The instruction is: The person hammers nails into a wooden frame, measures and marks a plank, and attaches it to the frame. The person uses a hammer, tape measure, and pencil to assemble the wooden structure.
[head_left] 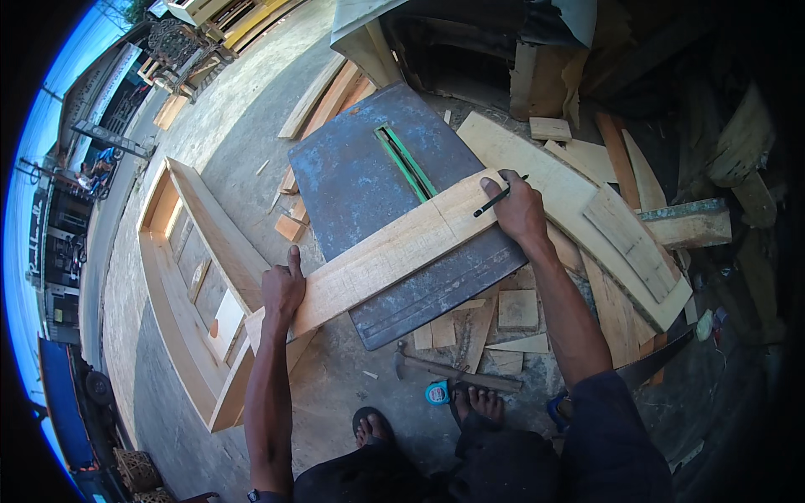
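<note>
A long pale wooden board lies slantwise across the dark blue metal saw table, its left end jutting past the table's edge. My left hand grips that jutting end, thumb up. At the other end, my right hand closes on the board and also holds a dark pencil in its fingers. A thin line crosses the board's face left of the pencil. In the tabletop runs a slot with a green insert, partly beneath the board; whether a blade stands in it I cannot make out.
An open wooden frame stands on the left. Wide planks and offcuts lie to the right and below the table. By my feet are a hammer and a turquoise tape measure. A handsaw lies at right.
</note>
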Demonstrator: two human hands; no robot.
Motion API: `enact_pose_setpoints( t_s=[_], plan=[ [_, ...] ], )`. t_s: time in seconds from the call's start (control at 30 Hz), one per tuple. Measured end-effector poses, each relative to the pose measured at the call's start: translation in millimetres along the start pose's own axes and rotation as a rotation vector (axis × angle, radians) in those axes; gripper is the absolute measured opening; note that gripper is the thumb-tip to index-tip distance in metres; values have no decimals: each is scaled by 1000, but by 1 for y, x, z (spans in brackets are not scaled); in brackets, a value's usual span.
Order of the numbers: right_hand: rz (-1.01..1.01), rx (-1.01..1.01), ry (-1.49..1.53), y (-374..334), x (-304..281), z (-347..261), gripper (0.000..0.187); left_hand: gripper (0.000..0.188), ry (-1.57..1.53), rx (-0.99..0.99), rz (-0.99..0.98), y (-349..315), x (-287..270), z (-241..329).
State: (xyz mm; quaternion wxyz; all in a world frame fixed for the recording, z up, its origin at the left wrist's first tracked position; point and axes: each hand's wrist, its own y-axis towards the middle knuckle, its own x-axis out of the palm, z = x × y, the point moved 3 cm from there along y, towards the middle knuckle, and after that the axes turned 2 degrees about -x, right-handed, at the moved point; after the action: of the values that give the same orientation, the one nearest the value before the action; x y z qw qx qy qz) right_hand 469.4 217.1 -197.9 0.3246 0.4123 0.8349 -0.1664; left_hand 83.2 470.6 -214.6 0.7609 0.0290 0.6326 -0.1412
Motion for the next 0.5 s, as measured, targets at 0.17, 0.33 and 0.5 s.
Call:
enact_pose_setpoints(
  t_s=[0.17, 0.33, 0.5],
  plan=[
    [-41, 48, 42, 5, 2, 1, 56, 95, 13, 3, 29, 5, -1, 5],
    [-37, 66, 44, 6, 3, 1, 54, 94, 26, 28, 38, 8, 1, 3],
    [-26, 49, 41, 6, 2, -2, 52, 93, 15, 29, 35, 13, 1, 0]
  ],
)
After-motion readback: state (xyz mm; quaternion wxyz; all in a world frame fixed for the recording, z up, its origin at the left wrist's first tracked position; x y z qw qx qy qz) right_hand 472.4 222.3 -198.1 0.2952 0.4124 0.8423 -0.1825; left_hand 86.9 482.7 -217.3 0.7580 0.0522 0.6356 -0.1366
